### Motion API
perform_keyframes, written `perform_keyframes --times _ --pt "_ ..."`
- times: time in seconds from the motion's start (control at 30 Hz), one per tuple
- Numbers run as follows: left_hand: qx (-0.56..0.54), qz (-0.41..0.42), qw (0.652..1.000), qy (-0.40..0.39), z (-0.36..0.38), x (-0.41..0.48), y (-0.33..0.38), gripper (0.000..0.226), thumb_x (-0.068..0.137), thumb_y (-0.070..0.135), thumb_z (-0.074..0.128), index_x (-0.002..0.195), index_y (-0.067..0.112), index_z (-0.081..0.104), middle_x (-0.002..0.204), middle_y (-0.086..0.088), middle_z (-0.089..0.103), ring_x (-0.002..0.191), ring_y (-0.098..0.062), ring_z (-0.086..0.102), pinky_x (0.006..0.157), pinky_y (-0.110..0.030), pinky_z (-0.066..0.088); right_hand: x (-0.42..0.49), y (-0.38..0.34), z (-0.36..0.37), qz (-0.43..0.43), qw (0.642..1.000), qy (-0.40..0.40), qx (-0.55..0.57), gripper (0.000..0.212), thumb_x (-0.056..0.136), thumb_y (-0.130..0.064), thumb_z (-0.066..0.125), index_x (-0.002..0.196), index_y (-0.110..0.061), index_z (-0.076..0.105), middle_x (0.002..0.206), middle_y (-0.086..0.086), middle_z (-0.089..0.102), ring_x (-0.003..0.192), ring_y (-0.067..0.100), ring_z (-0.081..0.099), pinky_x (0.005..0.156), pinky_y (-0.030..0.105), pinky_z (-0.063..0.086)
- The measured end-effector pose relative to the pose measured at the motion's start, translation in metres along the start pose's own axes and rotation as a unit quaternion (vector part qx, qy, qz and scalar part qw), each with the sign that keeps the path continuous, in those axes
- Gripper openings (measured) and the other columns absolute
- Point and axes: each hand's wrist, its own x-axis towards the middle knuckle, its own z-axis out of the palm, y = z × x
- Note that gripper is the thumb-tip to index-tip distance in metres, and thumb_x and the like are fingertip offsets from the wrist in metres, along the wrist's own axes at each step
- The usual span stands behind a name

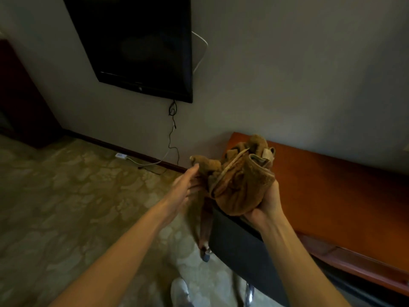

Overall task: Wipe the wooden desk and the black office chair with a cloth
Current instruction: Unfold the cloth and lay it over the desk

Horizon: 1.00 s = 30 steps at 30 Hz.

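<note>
The wooden desk (332, 185) is set against the wall along the right side, and its left end is seen just behind the hands. The black office chair (239, 247) is placed close against the desk's front edge, directly beneath the hands. Open patterned carpet (66, 196) is spread to the left as far as a dark cabinet (20, 96). A television (141, 45) is mounted on the wall, from which a cable (171, 138) is hung down towards a white power strip (121, 155) on the floor.

The brown cloth (239, 180) is held bunched above the chair's edge. It is cupped and gripped from below by the right hand (265, 207). Its left fold is touched by the left hand (186, 185), which is blurred, so whether it is gripped there cannot be told. A strip of cloth is left hanging beside the chair.

A pale tag on the cloth and a small mark on the television's lower frame cannot be read.
</note>
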Motion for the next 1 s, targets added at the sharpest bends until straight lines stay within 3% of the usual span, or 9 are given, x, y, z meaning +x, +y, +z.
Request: perform_keyframes --times 0.13,0.23,0.37,0.5,0.63,0.77,0.83,0.93,1.0 --pt "0.016 0.012 0.999 0.026 -0.052 0.046 0.02 0.092 0.054 0.091 0.074 0.121 0.028 0.073 0.116 0.009 0.077 0.106 -0.007 0.072 0.092 -0.034 0.047 0.066 0.037 0.013 0.056 0.998 -0.029 0.028 0.036 0.094 -0.031 0.063 0.125 -0.012 0.067 0.14 0.016 0.057 0.128 0.033 0.053 0.124 0.049 0.025" --pt "0.072 0.02 0.997 0.032 -0.095 0.074 0.037 0.095 0.047 0.091 0.075 0.119 0.03 0.067 0.112 0.021 0.075 0.106 0.002 0.069 0.086 -0.021 0.049 0.12 0.062 0.026 0.093 0.995 -0.027 0.037 0.043 0.09 -0.032 0.063 0.126 -0.01 0.068 0.139 0.018 0.059 0.127 0.036 0.055 0.124 0.051 0.026" --pt "0.176 0.01 0.984 -0.017 -0.151 0.102 0.065 0.061 0.071 0.059 0.086 0.119 0.032 0.059 0.102 0.027 0.075 0.097 0.013 0.067 0.072 -0.006 0.051 0.185 0.096 0.048 0.147 0.988 -0.031 0.046 0.065 0.095 -0.05 0.055 0.145 -0.009 0.057 0.154 0.022 0.047 0.145 0.038 0.041 0.123 0.053 0.027" --pt "0.179 0.024 0.982 0.047 -0.198 0.139 0.066 0.035 0.092 0.02 0.076 0.125 0.014 0.062 0.106 0.014 0.071 0.088 0.013 0.068 0.072 -0.007 0.052 0.234 0.132 0.063 0.186 0.978 -0.063 0.065 0.087 0.09 -0.075 0.055 0.148 -0.009 0.053 0.153 0.022 0.049 0.141 0.04 0.048 0.121 0.055 0.032" --pt "0.188 0.032 0.974 0.119 -0.243 0.183 0.057 0.016 0.102 0.001 0.054 0.107 0.001 0.069 0.093 -0.006 0.069 0.087 -0.013 0.065 0.065 -0.013 0.048 0.28 0.161 0.07 0.198 0.979 -0.048 0.025 0.108 0.077 -0.09 0.054 0.152 -0.011 0.049 0.156 0.023 0.044 0.145 0.043 0.041 0.121 0.065 0.022" --pt "0.138 0.017 0.981 0.137 -0.289 0.225 0.048 0.027 0.102 -0.002 0.047 0.092 0.014 0.067 0.079 0.0 0.065 0.073 -0.008 0.063 0.063 -0.02 0.048 0.322 0.188 0.072 0.153 0.98 0.065 -0.109 0.08 0.069 -0.082 0.066 0.117 -0.018 0.077 0.133 0.014 0.068 0.127 0.034 0.062 0.112 0.069 0.035" --pt "0.119 0.012 0.986 0.121 -0.31 0.242 0.046 0.026 0.103 0.003 0.047 0.095 0.019 0.066 0.074 0.001 0.065 0.067 -0.004 0.064 0.066 -0.023 0.05 0.339 0.202 0.078 0.13 0.97 0.127 -0.164 0.076 0.065 -0.072 0.075 0.124 -0.025 0.071 0.126 0.009 0.072 0.121 0.03 0.066 0.11 0.066 0.041" --pt "0.087 0.017 0.993 0.083 -0.339 0.267 0.054 0.026 0.105 0.011 0.049 0.104 0.029 0.068 0.091 0.008 0.073 0.084 -0.001 0.069 0.075 -0.02 0.053 0.364 0.223 0.089 0.112 0.944 0.218 -0.221 0.083 0.059 -0.057 0.089 0.13 -0.024 0.066 0.125 0.008 0.073 0.118 0.028 0.068 0.102 0.051 0.054" --pt "0.078 0.029 0.996 0.041 -0.355 0.284 0.066 0.025 0.106 0.014 0.05 0.108 0.032 0.068 0.1 0.013 0.074 0.091 0.003 0.07 0.072 -0.012 0.052 0.379 0.241 0.093 0.09 0.934 0.262 -0.226 0.054 0.072 -0.038 0.085 0.12 -0.015 0.07 0.11 0.01 0.077 0.098 0.025 0.074 0.079 0.04 0.062"
